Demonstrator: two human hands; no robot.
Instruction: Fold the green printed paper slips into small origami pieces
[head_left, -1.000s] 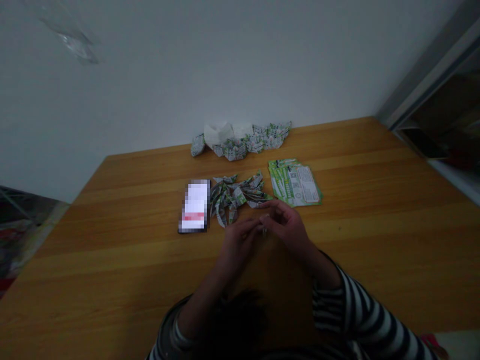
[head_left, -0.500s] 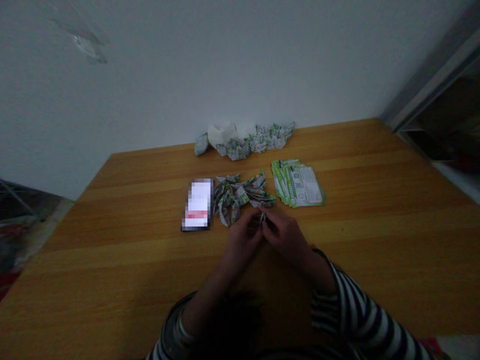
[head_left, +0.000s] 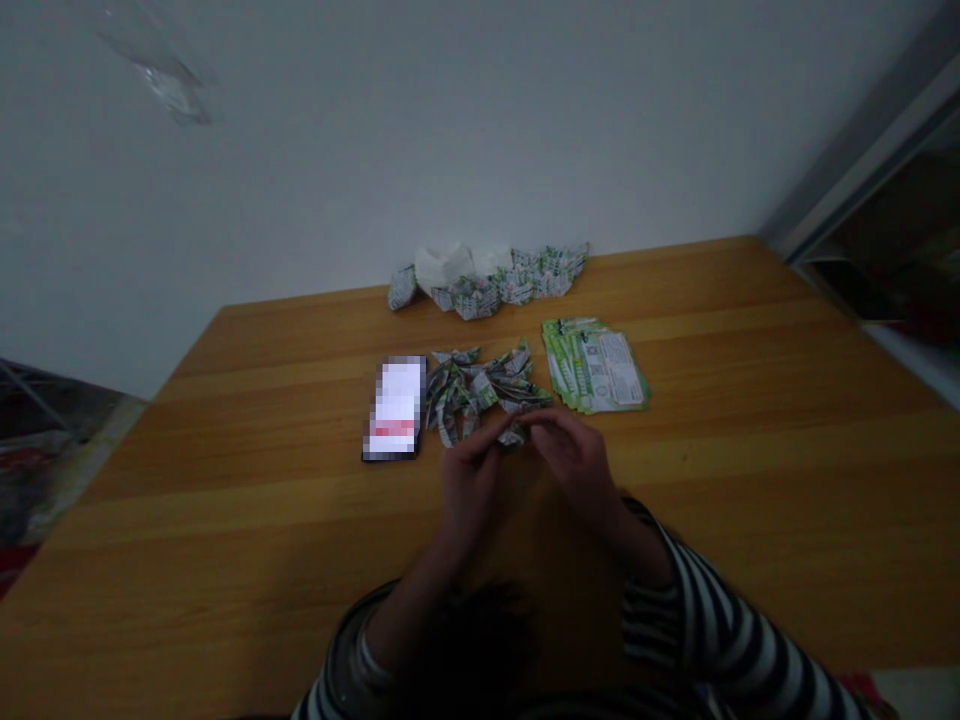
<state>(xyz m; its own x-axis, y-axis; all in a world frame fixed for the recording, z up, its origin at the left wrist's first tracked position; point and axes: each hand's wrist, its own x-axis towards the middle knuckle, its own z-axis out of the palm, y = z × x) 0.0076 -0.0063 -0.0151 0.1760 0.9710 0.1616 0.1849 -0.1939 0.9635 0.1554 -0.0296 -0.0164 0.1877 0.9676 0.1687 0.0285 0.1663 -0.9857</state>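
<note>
My left hand (head_left: 471,482) and my right hand (head_left: 576,458) come together low over the table, fingers stretched forward and tips nearly meeting. Between them, just under the fingertips, a small folded paper piece (head_left: 513,437) shows, and both hands' fingers seem to grip its edge. Thumbs are in shadow and hard to make out. Just beyond the fingertips lies a pile of folded printed paper pieces (head_left: 484,388), grey-white with green. To its right is a fanned stack of green-and-white printed cards (head_left: 596,368).
A phone with a lit, blurred screen (head_left: 396,408) lies left of the pile. Against the wall (head_left: 480,130) stand folded-paper shapes (head_left: 525,280) with white paper (head_left: 444,268) among them. The wooden table (head_left: 750,480) extends on both sides.
My hands have gone from a tight pinch around a small piece to a wider, tented pose. My left hand's fingers have straightened, and more of the paper shows between the hands.
</note>
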